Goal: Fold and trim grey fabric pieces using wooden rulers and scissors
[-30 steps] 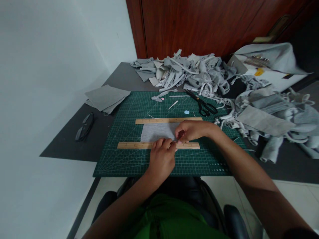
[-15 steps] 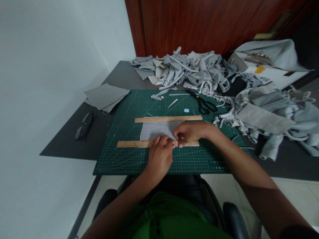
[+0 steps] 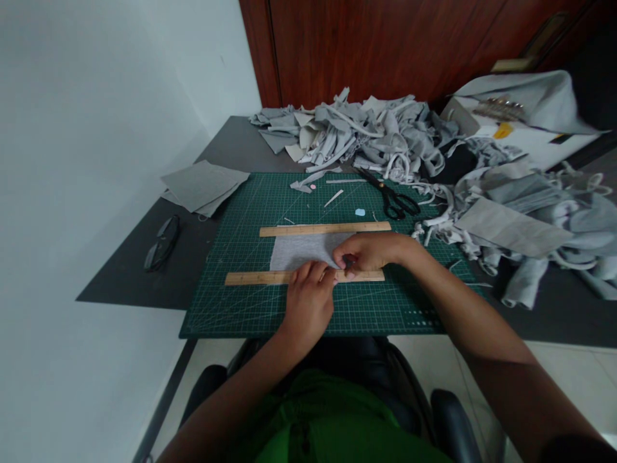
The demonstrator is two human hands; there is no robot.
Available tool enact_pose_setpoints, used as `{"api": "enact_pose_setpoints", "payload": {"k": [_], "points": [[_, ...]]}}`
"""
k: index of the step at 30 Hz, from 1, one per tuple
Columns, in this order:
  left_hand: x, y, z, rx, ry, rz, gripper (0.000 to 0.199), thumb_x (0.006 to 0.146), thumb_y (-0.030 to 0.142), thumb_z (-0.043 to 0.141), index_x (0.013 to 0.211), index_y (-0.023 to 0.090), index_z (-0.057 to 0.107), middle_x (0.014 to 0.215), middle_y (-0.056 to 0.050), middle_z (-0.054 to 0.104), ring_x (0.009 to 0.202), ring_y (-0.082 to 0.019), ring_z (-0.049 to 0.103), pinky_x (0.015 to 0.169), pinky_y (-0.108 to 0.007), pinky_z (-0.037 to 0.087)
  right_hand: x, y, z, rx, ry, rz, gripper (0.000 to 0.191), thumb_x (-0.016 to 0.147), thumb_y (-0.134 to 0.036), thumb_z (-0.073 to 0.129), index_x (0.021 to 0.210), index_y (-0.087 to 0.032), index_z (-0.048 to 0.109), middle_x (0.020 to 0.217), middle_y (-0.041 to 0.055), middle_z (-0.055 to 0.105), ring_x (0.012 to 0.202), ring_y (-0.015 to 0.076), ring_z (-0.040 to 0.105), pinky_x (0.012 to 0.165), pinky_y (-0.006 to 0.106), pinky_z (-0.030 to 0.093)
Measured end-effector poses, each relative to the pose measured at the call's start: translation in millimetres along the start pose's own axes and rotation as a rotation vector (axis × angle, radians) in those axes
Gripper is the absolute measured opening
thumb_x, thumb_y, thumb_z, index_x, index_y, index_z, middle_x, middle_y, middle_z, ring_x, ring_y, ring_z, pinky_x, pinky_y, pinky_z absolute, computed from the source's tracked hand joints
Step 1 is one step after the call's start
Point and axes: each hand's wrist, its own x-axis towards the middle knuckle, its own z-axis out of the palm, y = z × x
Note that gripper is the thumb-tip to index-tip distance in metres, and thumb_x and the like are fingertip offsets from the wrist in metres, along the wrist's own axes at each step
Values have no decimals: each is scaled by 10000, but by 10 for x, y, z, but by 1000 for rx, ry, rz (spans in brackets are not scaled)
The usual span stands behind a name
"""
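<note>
Red-brown wood panelling (image 3: 385,51) fills the far side of the room, white wall (image 3: 106,161) runs down the left, and pale floor tiles (image 3: 419,360) show below the dark grey tabletop (image 3: 149,283). Across it lies a green cutting mat (image 3: 250,315), gridded in fine pale lines, and right there at its middle is the grey fabric piece (image 3: 303,251), flat, with 2 wooden rulers along it: the far ruler (image 3: 325,229) on the far side, the near ruler (image 3: 260,278) on the near side.

Down goes my weight of fingers: my left hand (image 3: 311,299) rests on the near ruler, fingers close together and bent over the wood. My right hand (image 3: 364,253) arches over the fabric's right end, thumb and fingertips drawn close by that ruler; whether they pinch anything, I cannot tell.

Further up the mat, black scissors (image 3: 393,199) lie near a pale blue chip (image 3: 360,212). Behind sprawls a heap of grey scraps (image 3: 357,132); another pile (image 3: 544,206) crowds the right, below a white box (image 3: 530,138). Off left, stacked grey pieces (image 3: 205,186) and dark glasses (image 3: 162,243) sit on the tabletop.
</note>
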Motion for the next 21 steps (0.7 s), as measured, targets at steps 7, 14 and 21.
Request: {"api": "enact_pose_setpoints", "payload": {"k": [7,14,21], "points": [[6,4,-10,8,-12,16,200,1004,150,568,1148,203,695,1197,-69,720,1138,-293,610,938,-475,489,-1,21,-10,69,-5,-14,140,780,-151,703,907,-188,655,748,-47,517,700,139,496,612,237,374],[-12,-6,-20,-18,-39,137,276,959,59,563,1138,215,703,1289,-65,679,1250,-278,572,1029,-454,475,2,3,-26,97,-9,-29,115,775,-135,669,873,-185,635,722,-51,495,671,134,468,615,251,359],[-26,19,11,-13,-34,196,166,963,117,622,1089,181,709,1183,-58,718,1145,-280,624,978,-469,518,-23,-49,-21,43,-8,14,299,731,-330,833,904,-193,632,797,-40,548,727,143,510,626,254,378]]}}
